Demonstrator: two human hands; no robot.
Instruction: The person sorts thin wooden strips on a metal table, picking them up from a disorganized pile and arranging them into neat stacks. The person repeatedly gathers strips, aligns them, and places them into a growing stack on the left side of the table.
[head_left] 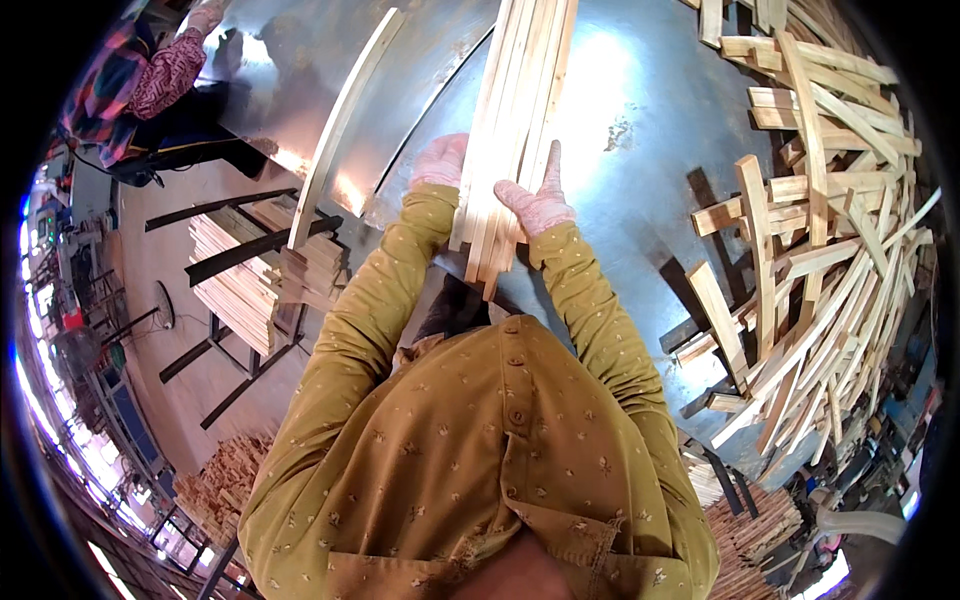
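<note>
Several pale wooden strips [515, 110] lie side by side in a bundle in front of me, their near ends uneven and reaching past the metal table's edge. My left hand [437, 162], in a pinkish glove, holds the bundle's left side; its fingertips are partly hidden. On the right side, my right hand [540, 205], gloved alike, grips the strips with its thumb over their top and a finger stretched up along the edge. A single wooden strip [345, 120] lies apart to the left, its near end jutting past the table edge.
The shiny metal table [655, 150] stretches ahead, with a dark seam left of the bundle. A jumbled heap of wooden strips [820, 210] covers the right side. Stacked wood [235, 270] rests on a dark metal rack at left. Another person's sleeve [170, 75] shows at the far left.
</note>
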